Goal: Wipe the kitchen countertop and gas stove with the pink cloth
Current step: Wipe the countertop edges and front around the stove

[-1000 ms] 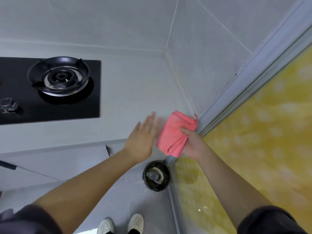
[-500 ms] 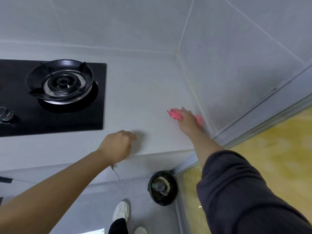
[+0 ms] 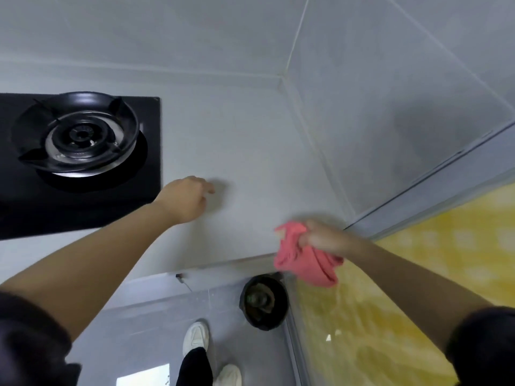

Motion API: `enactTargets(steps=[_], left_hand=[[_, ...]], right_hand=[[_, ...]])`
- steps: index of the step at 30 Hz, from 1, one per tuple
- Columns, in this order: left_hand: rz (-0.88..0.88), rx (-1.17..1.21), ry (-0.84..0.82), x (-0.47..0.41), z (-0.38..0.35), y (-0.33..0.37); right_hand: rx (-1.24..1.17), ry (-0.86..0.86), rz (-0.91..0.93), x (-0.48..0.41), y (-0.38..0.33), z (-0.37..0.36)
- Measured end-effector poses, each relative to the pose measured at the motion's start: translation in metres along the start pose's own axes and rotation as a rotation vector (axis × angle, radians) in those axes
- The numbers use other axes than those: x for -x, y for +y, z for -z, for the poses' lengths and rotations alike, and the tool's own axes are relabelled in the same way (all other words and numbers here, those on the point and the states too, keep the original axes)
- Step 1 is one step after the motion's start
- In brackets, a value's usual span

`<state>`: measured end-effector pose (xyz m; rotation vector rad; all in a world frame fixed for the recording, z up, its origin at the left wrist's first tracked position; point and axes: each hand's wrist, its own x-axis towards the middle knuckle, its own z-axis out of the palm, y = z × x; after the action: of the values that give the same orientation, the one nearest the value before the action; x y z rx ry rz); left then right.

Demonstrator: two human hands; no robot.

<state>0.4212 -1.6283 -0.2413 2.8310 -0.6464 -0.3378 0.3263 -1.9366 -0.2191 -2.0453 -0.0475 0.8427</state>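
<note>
Head view: the right hand (image 3: 320, 238) is a grip clamped on the pink cloth (image 3: 303, 260), which hangs bunched below it, over the front edge of the desk (image 3: 237, 162). Bunched so, it would likely smear rather than wipe, or slip loose toward the bin (image 3: 263, 302) beneath. The left hand (image 3: 184, 200), fingers curled on nothing, rests just beside the gas stove (image 3: 78, 143).
</note>
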Motion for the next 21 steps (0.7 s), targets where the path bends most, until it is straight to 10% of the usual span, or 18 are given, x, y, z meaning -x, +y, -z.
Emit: enactTargets(steps=[13, 17, 21], left_hand=[[0.049, -0.052, 0.081, -0.103, 0.069, -0.09], [0.154, -0.075, 0.039, -0.169, 0.066, -0.127], [0.233, -0.066, -0.042, -0.194, 0.051, -0.15]], right_hand=[[0.059, 0.741, 0.222, -0.222, -0.097, 0.132], [0.113, 0.731, 0.242, -0.327, -0.08, 0.164], [0.659, 0.671, 0.117, -0.388, -0.081, 0.162]])
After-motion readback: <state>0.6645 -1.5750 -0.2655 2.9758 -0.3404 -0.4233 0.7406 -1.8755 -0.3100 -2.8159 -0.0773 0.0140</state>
